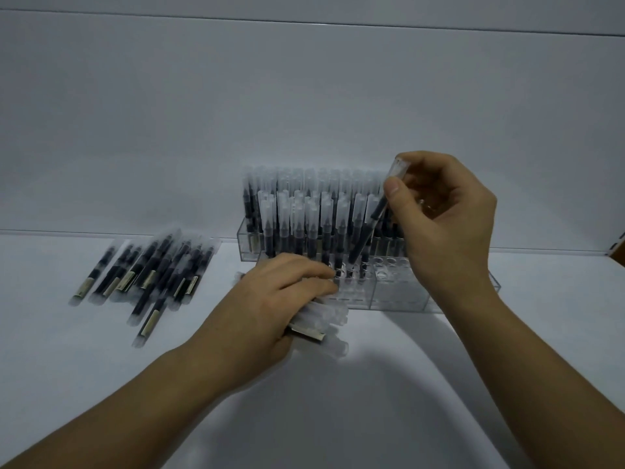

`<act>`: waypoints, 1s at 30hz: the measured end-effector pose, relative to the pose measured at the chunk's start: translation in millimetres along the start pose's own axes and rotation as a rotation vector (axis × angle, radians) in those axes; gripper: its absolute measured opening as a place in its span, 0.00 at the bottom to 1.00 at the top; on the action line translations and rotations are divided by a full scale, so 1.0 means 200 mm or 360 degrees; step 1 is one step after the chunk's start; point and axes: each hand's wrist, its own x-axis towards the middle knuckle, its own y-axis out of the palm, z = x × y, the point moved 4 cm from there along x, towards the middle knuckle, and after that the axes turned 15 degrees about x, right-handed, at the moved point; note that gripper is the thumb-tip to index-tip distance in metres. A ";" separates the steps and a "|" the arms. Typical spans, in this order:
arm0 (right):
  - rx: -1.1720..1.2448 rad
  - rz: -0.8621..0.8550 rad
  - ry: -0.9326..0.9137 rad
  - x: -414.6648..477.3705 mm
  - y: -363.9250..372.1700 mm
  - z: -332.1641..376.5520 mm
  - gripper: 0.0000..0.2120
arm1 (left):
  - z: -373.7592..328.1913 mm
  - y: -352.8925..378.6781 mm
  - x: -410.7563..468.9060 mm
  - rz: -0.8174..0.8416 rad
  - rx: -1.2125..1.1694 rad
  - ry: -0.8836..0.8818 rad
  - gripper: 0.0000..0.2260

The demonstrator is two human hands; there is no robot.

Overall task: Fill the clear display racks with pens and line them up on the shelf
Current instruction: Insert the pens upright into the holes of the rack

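A clear display rack (399,292) stands on the white shelf, its left holes filled with upright black pens (314,218) with frosted caps. Behind it a second rack (247,231) is packed with pens. My right hand (446,218) pinches one pen (368,225) near its cap, tilted, its lower end at the rack's holes. My left hand (270,302) grips a bundle of pens (324,319) lying in front of the rack's left end.
A loose pile of black pens (148,272) lies on the white shelf surface (67,350) to the left. The right holes of the front rack hold nothing. A white back wall rises behind the racks. A dark object shows at the far right edge.
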 end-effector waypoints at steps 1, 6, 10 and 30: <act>-0.0036 0.0013 -0.0020 0.00 0.00 0.00 0.09 | 0.00 0.02 0.00 0.0024 0.0041 -0.0002 0.27; -0.0162 0.0090 -0.0079 0.00 0.00 -0.02 0.10 | -0.01 0.06 -0.01 0.0079 0.0131 -0.0018 0.29; -0.0162 0.0111 -0.0074 0.01 0.00 -0.02 0.10 | -0.01 0.07 -0.01 0.0120 0.0128 -0.0044 0.30; -0.0592 0.0346 -0.0176 -0.04 0.06 -0.07 0.11 | -0.03 0.05 0.00 0.0061 0.0120 -0.0052 0.28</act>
